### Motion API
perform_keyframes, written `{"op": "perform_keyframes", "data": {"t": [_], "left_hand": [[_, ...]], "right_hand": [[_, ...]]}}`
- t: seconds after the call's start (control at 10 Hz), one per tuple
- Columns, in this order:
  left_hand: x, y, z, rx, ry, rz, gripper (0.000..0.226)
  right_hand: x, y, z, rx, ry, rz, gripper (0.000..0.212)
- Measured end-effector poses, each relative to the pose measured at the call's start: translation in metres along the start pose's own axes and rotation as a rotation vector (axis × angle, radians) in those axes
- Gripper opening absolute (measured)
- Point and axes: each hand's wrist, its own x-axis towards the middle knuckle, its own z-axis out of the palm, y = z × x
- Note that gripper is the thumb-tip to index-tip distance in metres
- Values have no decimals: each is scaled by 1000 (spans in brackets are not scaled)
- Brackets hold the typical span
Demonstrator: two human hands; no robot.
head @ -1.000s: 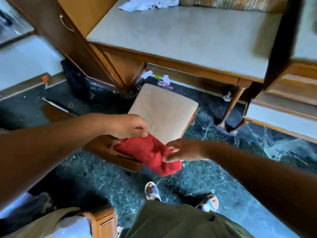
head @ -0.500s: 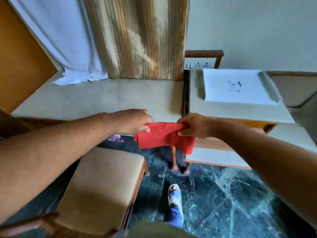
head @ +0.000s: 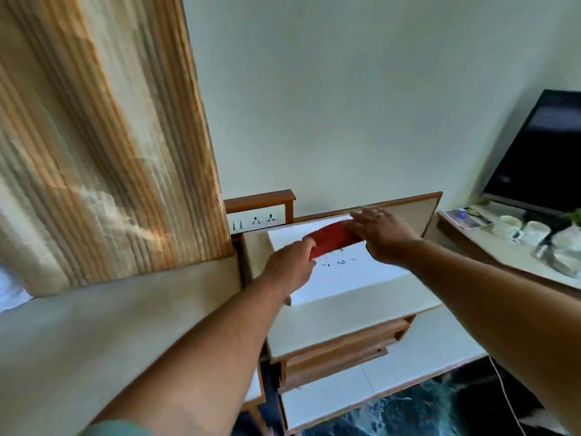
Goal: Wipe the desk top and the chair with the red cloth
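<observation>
The red cloth (head: 333,239) is stretched flat over a white sheet (head: 345,275) on top of the raised drawer unit (head: 361,298). My left hand (head: 290,264) pinches the cloth's near left end. My right hand (head: 379,236) covers its far right end, palm down with the fingers stretched forward, so that end is hidden under the palm. The beige desk top (head: 94,328) lies lower, to the left of both arms. The chair is out of view.
A striped curtain (head: 110,136) hangs down onto the desk's back edge. A wall socket panel (head: 256,220) sits behind the drawer unit. At the right, a shelf (head: 490,247) carries white cups and a dark television (head: 547,152). Dark marble floor (head: 424,410) shows below.
The view has swung up from the chair and floor to the wall. Both hands carried the cloth up and forward, from above the chair onto the white sheet on the drawer unit.
</observation>
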Motion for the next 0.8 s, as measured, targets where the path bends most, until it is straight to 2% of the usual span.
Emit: {"op": "perform_keyframes", "data": {"t": [0.1,0.2,0.3,0.4,0.5,0.7,0.8], "left_hand": [[-12,-12,74,170,-417,69,57],[-3,-23,100,176,-256,85,48],[27,-22,95,168,-128,74,43],[56,-12,98,150,-142,28,58],[79,-2,109,192,-244,-4,68],[97,-6,123,214,-322,-160,69],[98,-2,126,235,-316,-172,69]], "right_hand": [[-23,-9,70,11,-514,65,64],[-31,-12,106,153,-578,110,62],[-13,-2,113,213,-406,105,52],[8,5,123,284,-420,142,59],[24,11,141,268,-506,92,64],[28,7,170,395,-371,178,62],[32,12,179,379,-348,128,65]]}}
